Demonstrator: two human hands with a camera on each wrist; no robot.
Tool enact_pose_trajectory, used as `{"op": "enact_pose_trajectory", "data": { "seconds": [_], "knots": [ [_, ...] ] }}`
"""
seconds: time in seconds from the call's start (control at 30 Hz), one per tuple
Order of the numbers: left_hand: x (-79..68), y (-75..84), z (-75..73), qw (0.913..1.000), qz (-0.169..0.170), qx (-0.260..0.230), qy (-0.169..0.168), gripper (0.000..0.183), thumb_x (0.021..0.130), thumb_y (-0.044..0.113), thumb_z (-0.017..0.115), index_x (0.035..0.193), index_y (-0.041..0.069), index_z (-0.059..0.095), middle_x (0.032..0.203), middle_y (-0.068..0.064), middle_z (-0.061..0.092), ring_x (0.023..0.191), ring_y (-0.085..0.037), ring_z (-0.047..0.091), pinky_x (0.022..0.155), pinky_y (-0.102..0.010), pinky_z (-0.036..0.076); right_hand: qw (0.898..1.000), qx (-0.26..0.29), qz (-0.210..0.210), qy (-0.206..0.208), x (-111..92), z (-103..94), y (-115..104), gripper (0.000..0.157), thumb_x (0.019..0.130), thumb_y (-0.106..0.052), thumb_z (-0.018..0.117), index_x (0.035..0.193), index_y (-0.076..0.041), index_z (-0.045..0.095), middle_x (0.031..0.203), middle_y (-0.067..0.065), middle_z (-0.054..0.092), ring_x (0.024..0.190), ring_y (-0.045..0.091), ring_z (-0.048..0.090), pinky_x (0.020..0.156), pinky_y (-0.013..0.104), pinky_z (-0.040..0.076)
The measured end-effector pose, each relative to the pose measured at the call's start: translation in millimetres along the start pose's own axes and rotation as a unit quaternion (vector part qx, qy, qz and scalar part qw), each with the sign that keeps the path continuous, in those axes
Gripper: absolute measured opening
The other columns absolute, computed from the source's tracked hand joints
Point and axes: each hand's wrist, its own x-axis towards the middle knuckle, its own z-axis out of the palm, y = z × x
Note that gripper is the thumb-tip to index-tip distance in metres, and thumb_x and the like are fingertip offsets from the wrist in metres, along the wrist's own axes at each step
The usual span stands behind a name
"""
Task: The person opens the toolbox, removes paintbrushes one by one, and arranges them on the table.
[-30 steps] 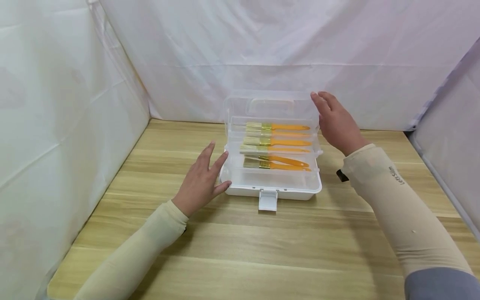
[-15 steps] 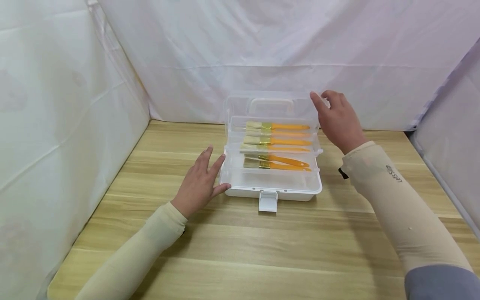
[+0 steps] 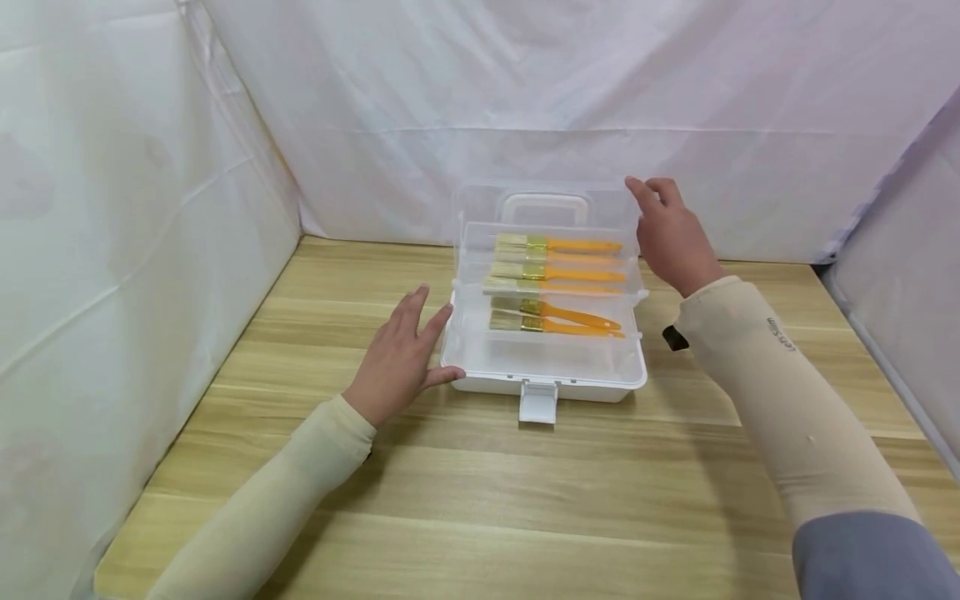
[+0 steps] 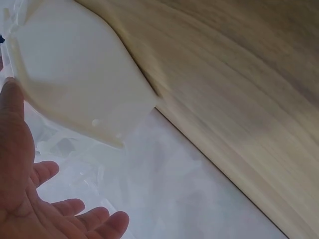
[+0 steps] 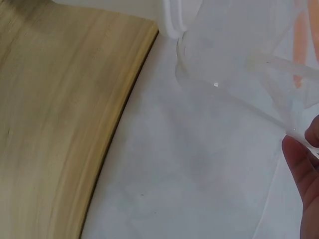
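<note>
A white plastic storage box (image 3: pixel 480 384) stands on the table with its clear lid (image 3: pixel 480 200) raised at the back. Several paintbrushes (image 3: pixel 577 275) with orange handles and pale bristles lie across its clear inner trays (image 3: pixel 592 354). My right hand (image 3: pixel 678 242) pinches the lid's upper right corner; thumb and finger meet at the clear edge in the right wrist view. At the box's left front corner, the thumb of my left hand (image 3: pixel 393 362) touches the rim, while its other fingers spread beside the left wall. The front latch (image 3: pixel 537 403) hangs down.
The wooden table (image 3: pixel 480 500) extends in front and to both sides of the box. A white cloth (image 3: pixel 360 108) hangs close behind it, with further cloth walls on the left (image 3: pixel 97 250) and right (image 3: pixel 900 225).
My right hand has moved slightly up and back with the lid, which leans a little further back. The trays and brushes have shifted slightly upward in view. My left hand stays nearly in place.
</note>
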Motion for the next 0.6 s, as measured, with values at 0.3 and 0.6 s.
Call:
{"op": "enact_pose_trajectory", "data": {
  "seconds": [0.3, 0.6],
  "knots": [
    [-0.3, 2.8, -1.6, 0.9999, -0.011, -0.008, -0.006, 0.093, 0.077, 0.063, 0.074, 0.145, 0.005, 0.049, 0.155, -0.026, 0.024, 0.140, -0.046, 0.030, 0.093, -0.059, 0.048, 0.998, 0.052, -0.017, 0.019, 4.7, 10.6, 13.5, 0.057, 0.097, 0.005, 0.045, 0.153, -0.003, 0.034, 0.141, 0.026, 0.041, 0.079, 0.041, 0.057, 0.079, 0.053, 0.050],
    [-2.8, 7.0, -1.6, 0.9995, -0.011, -0.029, -0.002, 0.091, 0.076, 0.060, 0.077, 0.142, 0.004, 0.051, 0.154, -0.028, 0.027, 0.139, -0.047, 0.032, 0.097, -0.058, 0.046, 0.996, 0.071, 0.003, -0.047, 7.8, 18.3, 22.6, 0.058, 0.100, 0.006, 0.041, 0.155, 0.000, 0.025, 0.150, 0.027, 0.032, 0.103, 0.046, 0.053, 0.092, 0.056, 0.045]
  ]
}}
